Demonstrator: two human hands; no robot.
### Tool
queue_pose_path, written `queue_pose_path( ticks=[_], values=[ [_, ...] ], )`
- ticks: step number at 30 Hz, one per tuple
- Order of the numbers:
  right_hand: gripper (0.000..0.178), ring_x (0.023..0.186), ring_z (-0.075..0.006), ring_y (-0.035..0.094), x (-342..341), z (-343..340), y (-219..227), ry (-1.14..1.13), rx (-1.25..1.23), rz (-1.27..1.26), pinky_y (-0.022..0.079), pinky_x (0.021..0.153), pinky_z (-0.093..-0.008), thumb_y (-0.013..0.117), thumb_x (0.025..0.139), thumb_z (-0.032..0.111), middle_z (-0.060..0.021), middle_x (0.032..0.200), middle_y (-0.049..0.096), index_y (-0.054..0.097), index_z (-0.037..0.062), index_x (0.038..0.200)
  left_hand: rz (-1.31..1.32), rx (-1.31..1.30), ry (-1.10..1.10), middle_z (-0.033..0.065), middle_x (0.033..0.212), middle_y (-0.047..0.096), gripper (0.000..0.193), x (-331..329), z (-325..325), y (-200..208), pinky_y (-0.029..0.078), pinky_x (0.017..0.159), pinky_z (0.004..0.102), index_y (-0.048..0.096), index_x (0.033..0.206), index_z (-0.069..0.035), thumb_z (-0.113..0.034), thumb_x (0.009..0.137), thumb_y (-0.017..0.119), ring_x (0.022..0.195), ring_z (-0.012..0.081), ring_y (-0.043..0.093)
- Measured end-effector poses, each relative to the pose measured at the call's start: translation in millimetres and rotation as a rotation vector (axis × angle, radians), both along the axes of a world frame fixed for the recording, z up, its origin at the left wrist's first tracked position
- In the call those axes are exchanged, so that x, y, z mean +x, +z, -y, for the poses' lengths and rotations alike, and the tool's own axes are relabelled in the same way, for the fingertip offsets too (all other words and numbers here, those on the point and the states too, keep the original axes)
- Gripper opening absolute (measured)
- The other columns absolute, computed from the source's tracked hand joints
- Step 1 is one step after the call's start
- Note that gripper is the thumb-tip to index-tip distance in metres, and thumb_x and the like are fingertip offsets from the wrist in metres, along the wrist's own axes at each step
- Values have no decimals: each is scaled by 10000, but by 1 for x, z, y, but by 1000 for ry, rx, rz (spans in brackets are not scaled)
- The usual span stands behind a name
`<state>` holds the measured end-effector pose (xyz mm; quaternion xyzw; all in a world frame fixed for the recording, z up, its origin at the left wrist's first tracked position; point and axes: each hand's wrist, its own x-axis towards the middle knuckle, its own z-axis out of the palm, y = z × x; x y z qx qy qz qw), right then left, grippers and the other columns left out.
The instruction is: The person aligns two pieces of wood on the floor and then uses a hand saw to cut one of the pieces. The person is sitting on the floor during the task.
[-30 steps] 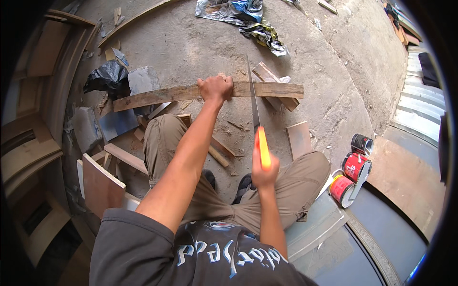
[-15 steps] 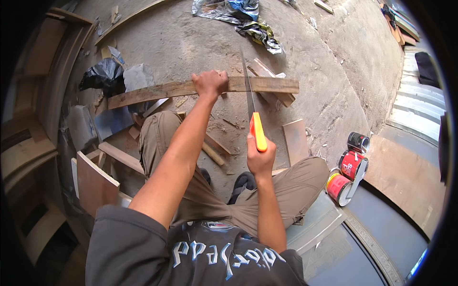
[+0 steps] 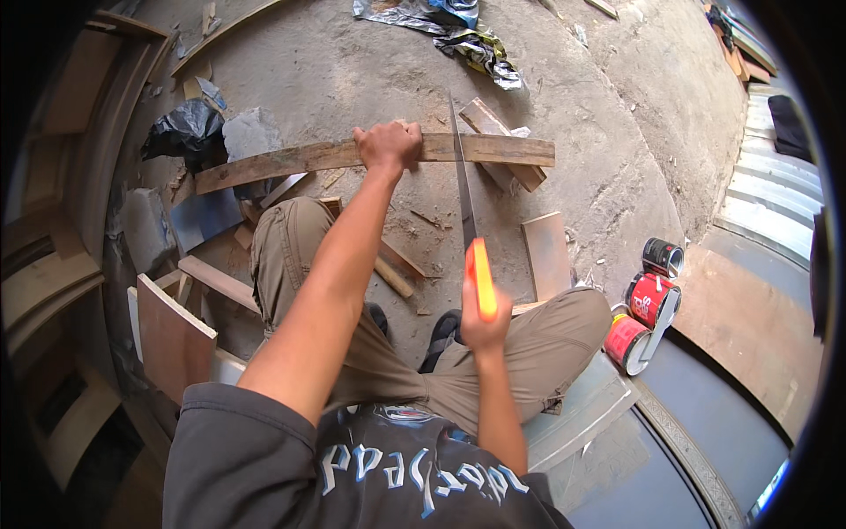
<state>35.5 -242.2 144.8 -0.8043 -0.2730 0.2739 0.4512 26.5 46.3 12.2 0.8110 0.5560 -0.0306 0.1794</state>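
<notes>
Our left hand (image 3: 388, 145) presses the long plank (image 3: 352, 156) down on the concrete floor (image 3: 599, 115), fingers curled over its far edge. Our right hand (image 3: 483, 324), clamped on the orange-handled saw (image 3: 467, 220), has drawn back slightly since a moment ago, so the cut is underway.

Saw handle (image 3: 480, 280) showing orange; plank (image 3: 291, 161) brown; trousers (image 3: 546, 339) khaki; cans (image 3: 650, 298) red; bag (image 3: 183, 132) black.

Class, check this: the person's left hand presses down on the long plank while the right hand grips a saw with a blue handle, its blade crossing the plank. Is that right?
Not quite. The head view shows the saw has an orange handle, not blue. The rest holds: the left hand presses on the long plank, and the right hand grips the saw, its blade crossing the plank.
</notes>
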Motion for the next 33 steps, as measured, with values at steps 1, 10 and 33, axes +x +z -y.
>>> queue_pose_path(
  ticks=[1,10,33],
  values=[
    [154,522,-187,559,-16,21,9,-33,12,6,446,522,-356,642,893,97,-137,596,560,642,-25,799,1,11,6,202,845,728,539,-1,-1,0,367,975,516,769,826,-29,-387,867,368,786,359,700],
    [280,462,-226,511,44,-65,-11,-55,37,-7,399,491,-373,639,888,160,-154,543,514,581,-27,688,-23,-41,-9,209,891,727,560,10,-8,7,362,984,519,770,866,-30,-388,882,341,834,353,709],
    [327,407,-268,504,-22,14,-20,-36,44,52,359,423,-385,676,890,126,-132,502,496,525,29,618,5,-72,-1,233,846,717,520,41,4,-1,418,872,451,767,816,-20,-374,883,392,761,342,710]
  ],
)
